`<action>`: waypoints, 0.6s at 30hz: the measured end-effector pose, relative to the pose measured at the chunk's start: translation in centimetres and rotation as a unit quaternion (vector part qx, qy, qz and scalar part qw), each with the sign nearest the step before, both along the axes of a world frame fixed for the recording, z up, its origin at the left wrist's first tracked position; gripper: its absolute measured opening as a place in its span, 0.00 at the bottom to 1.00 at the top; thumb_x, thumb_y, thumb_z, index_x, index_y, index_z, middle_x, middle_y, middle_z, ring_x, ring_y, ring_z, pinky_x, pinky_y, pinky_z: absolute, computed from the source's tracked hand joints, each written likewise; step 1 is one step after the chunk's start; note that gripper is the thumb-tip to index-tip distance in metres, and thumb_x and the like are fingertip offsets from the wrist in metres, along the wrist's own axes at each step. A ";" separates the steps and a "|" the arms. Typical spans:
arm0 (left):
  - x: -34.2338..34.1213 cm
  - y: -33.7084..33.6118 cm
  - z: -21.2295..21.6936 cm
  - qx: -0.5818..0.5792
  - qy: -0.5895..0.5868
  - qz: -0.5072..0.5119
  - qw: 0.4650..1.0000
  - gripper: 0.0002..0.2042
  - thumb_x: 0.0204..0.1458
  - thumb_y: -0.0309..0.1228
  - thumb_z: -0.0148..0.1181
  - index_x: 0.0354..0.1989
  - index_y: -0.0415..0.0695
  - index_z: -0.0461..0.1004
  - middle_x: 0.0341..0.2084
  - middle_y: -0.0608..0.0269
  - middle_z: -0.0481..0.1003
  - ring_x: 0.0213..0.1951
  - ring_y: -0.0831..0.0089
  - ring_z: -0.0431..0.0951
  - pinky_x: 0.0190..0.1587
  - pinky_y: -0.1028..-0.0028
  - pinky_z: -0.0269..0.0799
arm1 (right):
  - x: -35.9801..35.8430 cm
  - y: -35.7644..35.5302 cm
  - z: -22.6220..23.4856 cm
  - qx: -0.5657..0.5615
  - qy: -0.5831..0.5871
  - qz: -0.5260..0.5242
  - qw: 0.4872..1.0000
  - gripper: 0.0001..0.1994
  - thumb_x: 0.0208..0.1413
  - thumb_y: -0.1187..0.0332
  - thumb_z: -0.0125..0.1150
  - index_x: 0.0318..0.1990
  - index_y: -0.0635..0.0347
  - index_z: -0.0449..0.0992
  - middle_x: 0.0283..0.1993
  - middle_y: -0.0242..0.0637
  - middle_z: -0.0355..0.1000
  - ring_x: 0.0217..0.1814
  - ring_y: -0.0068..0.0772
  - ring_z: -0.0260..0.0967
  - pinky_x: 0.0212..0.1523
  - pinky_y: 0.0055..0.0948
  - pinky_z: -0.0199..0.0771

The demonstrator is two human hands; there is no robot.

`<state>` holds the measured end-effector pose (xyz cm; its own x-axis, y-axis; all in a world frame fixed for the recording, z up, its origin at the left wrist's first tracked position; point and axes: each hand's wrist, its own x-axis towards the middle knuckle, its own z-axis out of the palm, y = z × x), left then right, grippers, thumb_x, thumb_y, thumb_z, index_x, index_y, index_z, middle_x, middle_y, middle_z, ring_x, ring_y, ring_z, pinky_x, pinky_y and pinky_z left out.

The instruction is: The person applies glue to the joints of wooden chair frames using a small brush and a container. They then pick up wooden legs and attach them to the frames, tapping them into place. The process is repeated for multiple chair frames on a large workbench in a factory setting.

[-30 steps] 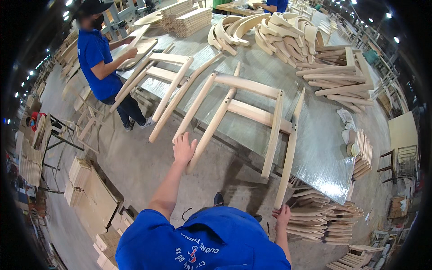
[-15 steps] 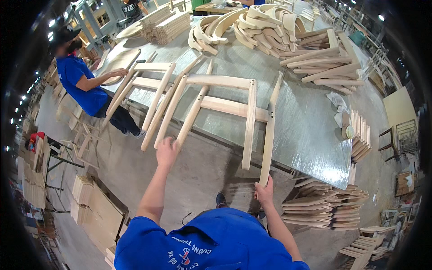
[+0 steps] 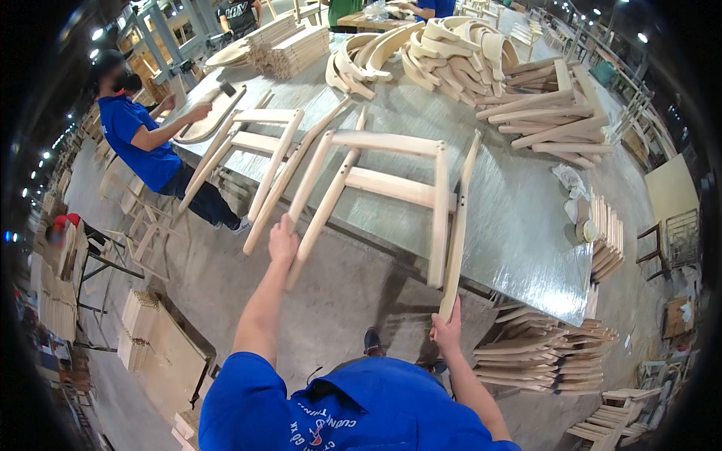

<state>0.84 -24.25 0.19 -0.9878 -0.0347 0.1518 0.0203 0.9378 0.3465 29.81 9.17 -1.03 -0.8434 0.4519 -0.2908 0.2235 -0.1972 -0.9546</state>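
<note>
A pale wooden chair frame (image 3: 398,187) lies across the near edge of the metal-topped table, its legs sticking out toward me. Two crossbars join its four-legged shape. My left hand (image 3: 283,242) is closed around the lower end of one left leg. My right hand (image 3: 447,329) grips the lower end of the long right leg. Directly left of this one, a second similar chair frame (image 3: 263,140) rests on the table, its legs also overhanging the edge.
Curved wooden parts (image 3: 451,56), stacked slats (image 3: 289,51) and loose legs (image 3: 549,109) cover the far side of the table (image 3: 519,248). A co-worker in blue (image 3: 143,139) stands at the left beside a rounded board (image 3: 210,116). More wooden parts (image 3: 541,349) are stacked below right.
My left hand has moved up slightly with the leg it holds, and that part of the frame has tilted. My right hand keeps its grip. The co-worker's hand has come away from the neighbouring frame.
</note>
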 end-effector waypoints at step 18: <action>-3.0 -3.0 -0.4 0.094 -0.033 -0.100 0.990 0.31 0.46 0.24 0.52 0.62 0.53 0.54 0.46 0.47 0.67 0.50 0.51 0.67 0.51 0.59 0.64 | -2.8 -0.5 0.0 0.030 -0.009 0.063 0.998 0.44 0.42 0.79 0.50 0.67 0.47 0.34 0.42 0.42 0.65 0.16 0.25 0.61 0.14 0.24 0.64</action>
<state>-2.20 -27.23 -0.19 -0.9853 0.1416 0.0959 0.1709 0.8364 0.5208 27.01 8.65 -1.04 -0.8898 0.3589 -0.2820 0.2600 -0.1091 -0.9594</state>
